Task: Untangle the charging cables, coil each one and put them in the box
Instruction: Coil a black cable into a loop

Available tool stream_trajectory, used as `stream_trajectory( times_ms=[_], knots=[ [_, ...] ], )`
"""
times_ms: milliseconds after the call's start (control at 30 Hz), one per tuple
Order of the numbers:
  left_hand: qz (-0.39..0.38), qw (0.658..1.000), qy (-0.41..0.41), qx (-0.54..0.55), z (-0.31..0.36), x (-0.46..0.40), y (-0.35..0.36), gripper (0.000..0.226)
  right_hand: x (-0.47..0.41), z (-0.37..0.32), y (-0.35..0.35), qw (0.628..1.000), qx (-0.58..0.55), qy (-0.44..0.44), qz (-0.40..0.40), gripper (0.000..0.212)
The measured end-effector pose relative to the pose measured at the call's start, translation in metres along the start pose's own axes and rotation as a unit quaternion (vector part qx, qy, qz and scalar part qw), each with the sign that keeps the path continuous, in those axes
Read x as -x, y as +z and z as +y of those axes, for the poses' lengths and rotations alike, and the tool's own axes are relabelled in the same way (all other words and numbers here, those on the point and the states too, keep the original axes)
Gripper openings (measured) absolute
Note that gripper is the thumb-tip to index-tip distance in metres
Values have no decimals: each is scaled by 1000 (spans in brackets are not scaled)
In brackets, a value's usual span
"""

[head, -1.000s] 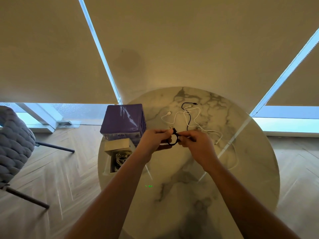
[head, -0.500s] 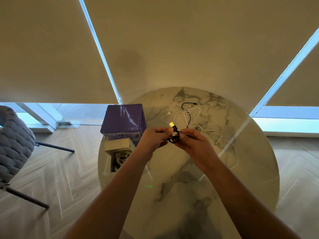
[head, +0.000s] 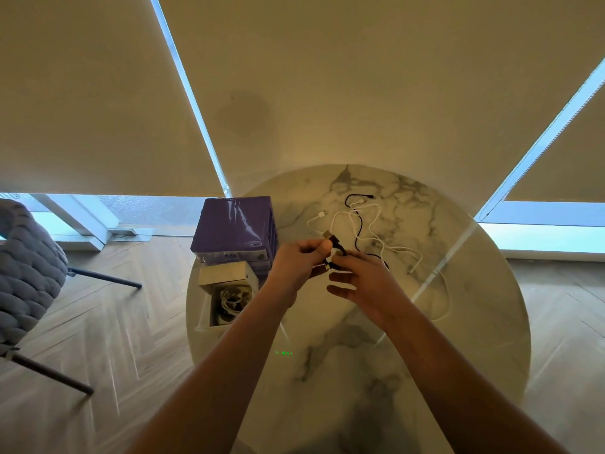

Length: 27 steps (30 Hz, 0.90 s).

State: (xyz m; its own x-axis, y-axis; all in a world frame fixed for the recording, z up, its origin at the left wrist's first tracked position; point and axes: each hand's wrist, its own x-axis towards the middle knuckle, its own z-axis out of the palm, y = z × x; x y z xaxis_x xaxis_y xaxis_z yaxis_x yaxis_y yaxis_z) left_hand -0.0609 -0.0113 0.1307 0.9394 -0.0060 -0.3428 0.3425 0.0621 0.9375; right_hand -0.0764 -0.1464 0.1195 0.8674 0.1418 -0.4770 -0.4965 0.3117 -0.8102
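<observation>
A: Entry, head view. Left hand [head: 299, 262] is raised over the round marble counter [head: 474, 322]; its grip is closed, thumb and fingers pinching the small coil of the black cable [head: 335, 245]. The USB plug end sticks up just above the thumb.

B: Right hand?

A: Right hand [head: 363, 283] is just beside the left, its fingertips pinching the lower part of the same coil. Its lower fingers are extended and hold nothing. So both grips are on the black cable.

B: How much of that cable is coiled?

A: Only the short part between the hands. The rest runs from behind the right hand up the counter and ends in a small plug near the far edge.

B: Other cables?

A: White cables [head: 373, 231] lie loose on the counter beyond the hands, crossing the black one in several places. I cannot tell how many white ones there are. One white strand trails down the right side of the counter toward the near edge.

B: The box?

A: Open box [head: 217, 317] at the counter's left edge, left of the left forearm. Pale coiled cable is visible inside. Its lid [head: 226, 271] sits at the far end, and a purple drawer unit [head: 234, 227] stands just behind it.

B: Surroundings?

A: Grey woven chair [head: 26, 267] at far left on herringbone wood floor; drawn roller blinds [head: 360, 77] behind the counter.
</observation>
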Motion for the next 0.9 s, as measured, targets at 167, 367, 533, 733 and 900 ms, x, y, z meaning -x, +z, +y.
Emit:
stream_trajectory(
  times_ms=[167,367,533,733,900],
  knots=[
    [13,1000,10,0,0,-1,1,22,3,4,4,999,-7,39,-2,17],
    [30,999,26,-27,-4,-4,0,24,2,8,4,997,-47,37,-50,27],
    [39,999,21,-24,-9,-6,2,20,-2,9,3,996,71,-41,28,21],
    [62,998,1,-10,-9,-11,2,21,-4,20,0,918,328,-193,107,13],
    [63,998,-24,19,-7,-9,1,21,-3,21,-3,844,428,-299,123,23]
  ],
)
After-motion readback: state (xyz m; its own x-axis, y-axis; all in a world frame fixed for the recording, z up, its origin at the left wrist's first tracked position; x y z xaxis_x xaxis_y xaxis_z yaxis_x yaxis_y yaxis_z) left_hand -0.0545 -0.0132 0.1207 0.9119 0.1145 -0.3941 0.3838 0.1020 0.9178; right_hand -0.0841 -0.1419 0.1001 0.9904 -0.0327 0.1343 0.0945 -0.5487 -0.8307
